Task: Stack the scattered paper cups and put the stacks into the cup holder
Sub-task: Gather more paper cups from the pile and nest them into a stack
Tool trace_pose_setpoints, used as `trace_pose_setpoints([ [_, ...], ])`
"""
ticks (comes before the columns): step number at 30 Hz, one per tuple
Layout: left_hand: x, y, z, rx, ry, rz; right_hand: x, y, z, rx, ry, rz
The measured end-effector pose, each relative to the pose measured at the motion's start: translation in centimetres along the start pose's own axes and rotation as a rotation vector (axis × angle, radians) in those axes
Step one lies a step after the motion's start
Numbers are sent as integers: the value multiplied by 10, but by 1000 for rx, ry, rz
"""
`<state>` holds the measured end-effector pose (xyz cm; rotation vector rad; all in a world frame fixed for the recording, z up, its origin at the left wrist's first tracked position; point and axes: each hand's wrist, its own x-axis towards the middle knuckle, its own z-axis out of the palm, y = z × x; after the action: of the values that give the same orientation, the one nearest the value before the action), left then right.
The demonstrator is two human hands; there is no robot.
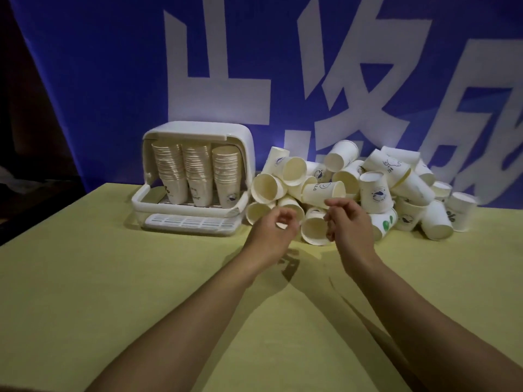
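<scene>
Left hand point(273, 227) and right hand point(349, 222), fingers loosely curled, hold nothing — a careless reach into the loose cup pile point(339, 188) could roll cups off the surface point(113, 278).

Both forearms reach forward, left grip point(274, 228) and right grip point(346, 222) loosely curled.

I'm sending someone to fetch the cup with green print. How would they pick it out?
Start at the white cup holder on the yellow table, then move right to the loose cup pile. The green-marked cup lies on its side at the front, beside the right hand; neighbouring prints are dark.
</scene>
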<state>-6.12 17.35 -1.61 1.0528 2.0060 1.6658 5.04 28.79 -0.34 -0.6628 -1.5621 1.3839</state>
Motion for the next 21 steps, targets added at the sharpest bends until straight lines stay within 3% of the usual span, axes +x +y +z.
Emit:
trace_pose_setpoints([
  [2,-13,-7,10,-41,-169,-38,2,6,-18,-166,68,-94],
  [6,-29,-16,18,-63,-288,-53,-3,33,-28,-357,150,-219],
  [13,-27,-16,2,-45,-258,9,10,68,-26,-990,-196,-435],
  [16,-27,-19,2,-7,-250,9,13,76,-27,-970,-214,-379],
  [21,-26,-21,6,33,-208,11,12,67,-23,-738,-77,-263],
])
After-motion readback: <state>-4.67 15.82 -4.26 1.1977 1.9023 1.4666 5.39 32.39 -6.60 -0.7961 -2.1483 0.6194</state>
